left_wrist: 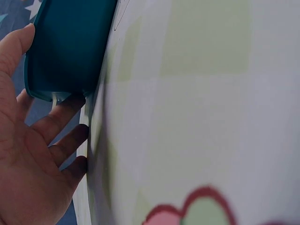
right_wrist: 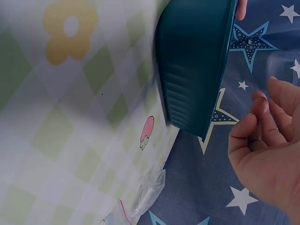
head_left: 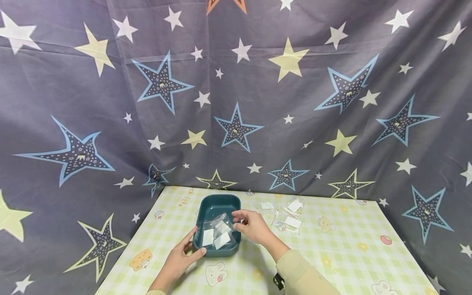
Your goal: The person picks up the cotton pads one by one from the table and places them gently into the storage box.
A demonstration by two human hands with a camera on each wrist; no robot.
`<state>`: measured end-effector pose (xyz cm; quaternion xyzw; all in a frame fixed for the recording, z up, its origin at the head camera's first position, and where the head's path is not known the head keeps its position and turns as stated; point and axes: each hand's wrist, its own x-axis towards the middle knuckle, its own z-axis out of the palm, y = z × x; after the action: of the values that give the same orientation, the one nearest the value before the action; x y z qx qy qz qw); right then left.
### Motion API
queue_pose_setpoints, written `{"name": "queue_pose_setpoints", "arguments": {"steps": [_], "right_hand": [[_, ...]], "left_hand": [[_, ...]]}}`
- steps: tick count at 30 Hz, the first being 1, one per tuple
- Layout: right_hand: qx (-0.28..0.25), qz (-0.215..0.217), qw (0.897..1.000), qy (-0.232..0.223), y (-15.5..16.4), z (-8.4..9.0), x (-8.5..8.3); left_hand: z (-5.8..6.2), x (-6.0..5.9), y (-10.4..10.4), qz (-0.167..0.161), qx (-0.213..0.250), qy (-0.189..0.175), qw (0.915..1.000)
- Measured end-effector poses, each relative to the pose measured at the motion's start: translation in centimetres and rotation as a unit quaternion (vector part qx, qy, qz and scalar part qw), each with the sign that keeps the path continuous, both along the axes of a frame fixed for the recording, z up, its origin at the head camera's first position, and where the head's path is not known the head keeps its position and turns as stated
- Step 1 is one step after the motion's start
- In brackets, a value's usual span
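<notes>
A star-printed curtain (head_left: 236, 102) hangs behind and around the surface (head_left: 332, 254), which wears a green-and-white checked cloth with small cartoon figures. On the surface, left of middle and near its far edge, stands a teal tray (head_left: 206, 209) with rounded corners; clear bags (head_left: 216, 231) with white slips inside lie in it. More clear bags (head_left: 289, 217) lie loose on the cloth just to the right of the tray, apart from it. The left hand (head_left: 182, 256) rests against the tray's near left corner, thumb laid along the rim and the other fingers (left_wrist: 61, 122) stretched fairly straight beneath the tray's edge, as the left wrist view shows; it steadies rather than grips. The right hand (head_left: 250, 224) hovers over the tray's right rim, its fingers (right_wrist: 255, 126) loosely curled with the tips drawn near each other just above the bags in the tray; whether they pinch the clear plastic I cannot tell. A beige sleeve (head_left: 302, 274) covers the right forearm.
</notes>
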<state>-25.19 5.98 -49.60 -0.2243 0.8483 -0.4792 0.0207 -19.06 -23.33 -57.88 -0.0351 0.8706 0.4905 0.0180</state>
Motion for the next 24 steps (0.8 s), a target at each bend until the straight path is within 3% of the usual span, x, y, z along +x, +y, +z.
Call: {"name": "queue_pose_setpoints", "arguments": {"steps": [24], "right_hand": [[-0.001,-0.007,1.0,0.005,0.55,-0.05,-0.16]], "left_hand": [[-0.09,-0.02,0.0,0.002,0.012,-0.008,0.9999]]}}
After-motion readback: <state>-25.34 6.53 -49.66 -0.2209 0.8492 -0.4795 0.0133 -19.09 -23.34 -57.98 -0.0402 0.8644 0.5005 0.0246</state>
